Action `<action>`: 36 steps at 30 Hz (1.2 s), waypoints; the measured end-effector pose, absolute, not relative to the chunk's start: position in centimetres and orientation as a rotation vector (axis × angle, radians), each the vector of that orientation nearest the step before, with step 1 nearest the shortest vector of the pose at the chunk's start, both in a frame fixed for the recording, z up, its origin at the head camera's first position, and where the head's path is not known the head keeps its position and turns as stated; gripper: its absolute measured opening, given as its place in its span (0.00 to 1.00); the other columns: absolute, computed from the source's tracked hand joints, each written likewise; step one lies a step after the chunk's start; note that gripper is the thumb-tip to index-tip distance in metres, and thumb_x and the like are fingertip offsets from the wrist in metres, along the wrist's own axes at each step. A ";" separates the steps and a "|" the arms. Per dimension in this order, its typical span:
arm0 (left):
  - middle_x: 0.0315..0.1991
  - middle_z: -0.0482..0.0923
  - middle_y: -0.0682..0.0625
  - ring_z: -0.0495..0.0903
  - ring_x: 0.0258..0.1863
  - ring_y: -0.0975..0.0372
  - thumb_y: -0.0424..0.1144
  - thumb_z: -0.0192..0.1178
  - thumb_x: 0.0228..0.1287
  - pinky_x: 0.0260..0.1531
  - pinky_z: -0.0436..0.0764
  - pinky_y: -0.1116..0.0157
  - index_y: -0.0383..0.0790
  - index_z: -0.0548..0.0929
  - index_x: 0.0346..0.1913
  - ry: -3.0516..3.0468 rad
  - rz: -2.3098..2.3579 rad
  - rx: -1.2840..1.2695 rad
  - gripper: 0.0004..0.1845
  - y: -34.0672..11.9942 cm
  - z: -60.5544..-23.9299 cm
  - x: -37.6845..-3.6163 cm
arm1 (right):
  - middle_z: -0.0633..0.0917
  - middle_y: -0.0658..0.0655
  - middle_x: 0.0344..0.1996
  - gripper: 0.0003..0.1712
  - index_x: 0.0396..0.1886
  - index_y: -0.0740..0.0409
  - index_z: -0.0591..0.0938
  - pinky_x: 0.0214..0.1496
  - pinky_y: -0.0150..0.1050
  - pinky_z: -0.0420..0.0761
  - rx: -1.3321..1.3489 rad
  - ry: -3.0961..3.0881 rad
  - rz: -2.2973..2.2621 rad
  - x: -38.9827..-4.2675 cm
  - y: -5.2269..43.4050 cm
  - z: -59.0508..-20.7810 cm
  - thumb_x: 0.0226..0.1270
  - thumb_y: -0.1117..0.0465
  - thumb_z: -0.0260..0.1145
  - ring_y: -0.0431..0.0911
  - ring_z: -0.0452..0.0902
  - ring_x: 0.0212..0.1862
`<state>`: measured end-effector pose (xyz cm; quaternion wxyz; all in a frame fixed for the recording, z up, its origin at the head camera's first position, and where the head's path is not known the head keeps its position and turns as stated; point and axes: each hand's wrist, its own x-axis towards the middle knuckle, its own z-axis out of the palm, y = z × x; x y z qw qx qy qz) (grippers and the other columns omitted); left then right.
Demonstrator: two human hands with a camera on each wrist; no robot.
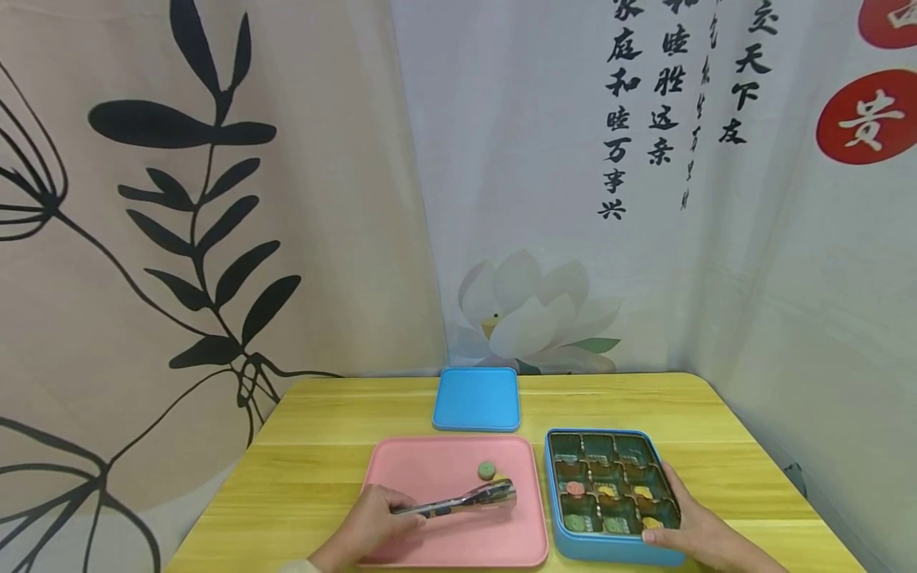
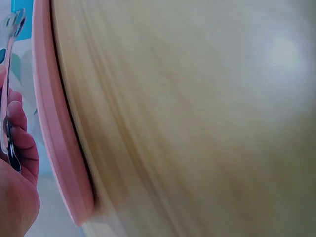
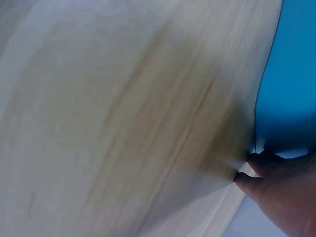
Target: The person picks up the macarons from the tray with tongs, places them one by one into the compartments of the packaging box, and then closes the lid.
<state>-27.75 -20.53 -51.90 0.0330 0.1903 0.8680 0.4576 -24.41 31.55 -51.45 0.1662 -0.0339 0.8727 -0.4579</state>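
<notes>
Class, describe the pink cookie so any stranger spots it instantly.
On the yellow table, find the blue box beside the pink tray. Look at its middle row, far left. The pink cookie there differs in colour from its neighbours, a yellow cookie and a green cookie.

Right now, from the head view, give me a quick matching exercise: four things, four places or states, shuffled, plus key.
Column 1
1. Tongs
2. Divided box
3. Flat blue panel
4. Pink tray

Column 2
A. At the far edge of the table
B. Bears a round green piece outside any compartment
C. Has the right hand against its side
D. Held in the left hand

Pairs: 1-D, 2-C, 3-A, 4-B
</notes>
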 end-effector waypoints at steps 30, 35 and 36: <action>0.20 0.78 0.58 0.68 0.19 0.68 0.48 0.75 0.54 0.17 0.68 0.71 0.48 0.91 0.33 2.674 1.515 0.514 0.08 -15.5 -50.3 -31.8 | 0.45 0.87 0.68 0.68 0.75 0.67 0.26 0.51 0.68 0.71 -0.056 2.518 -1.263 -24.9 31.5 -51.6 0.66 0.44 0.69 0.77 0.68 0.58; 0.20 0.77 0.58 0.68 0.19 0.67 0.48 0.75 0.55 0.18 0.68 0.70 0.49 0.91 0.34 2.655 1.554 0.505 0.08 -14.2 -50.0 -32.7 | 0.48 0.88 0.68 0.69 0.75 0.67 0.27 0.50 0.67 0.73 -0.063 2.526 -1.267 -24.8 31.5 -51.7 0.65 0.44 0.70 0.74 0.72 0.56; 0.19 0.76 0.58 0.68 0.19 0.67 0.47 0.75 0.55 0.18 0.68 0.70 0.49 0.91 0.34 2.651 1.562 0.505 0.08 -13.9 -50.0 -32.9 | 0.49 0.88 0.68 0.69 0.75 0.67 0.27 0.50 0.67 0.73 -0.066 2.528 -1.267 -24.7 31.5 -51.7 0.64 0.44 0.70 0.73 0.73 0.56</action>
